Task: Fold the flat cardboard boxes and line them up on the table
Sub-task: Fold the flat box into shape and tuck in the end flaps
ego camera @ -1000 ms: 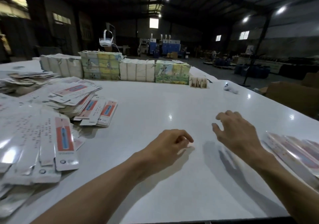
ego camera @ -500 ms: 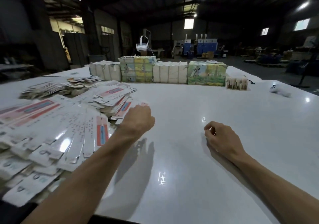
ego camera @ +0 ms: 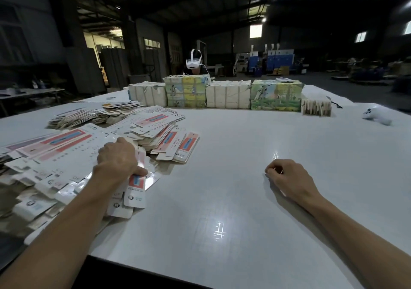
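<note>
Cardboard blank (ego camera: 136, 190) is pinched by left hand (ego camera: 117, 158) at heap (ego camera: 66, 146) edge; one sheet only should be slid free. Right hand (ego camera: 289, 176) lies curled, empty.

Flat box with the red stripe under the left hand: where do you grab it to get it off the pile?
Take the flat box by its near end, which lies uppermost at the edge of the pile, next to the white table. Come from the open right side, thumb on top, fingers slid underneath. The left hand has its thumb across the middle.
</note>
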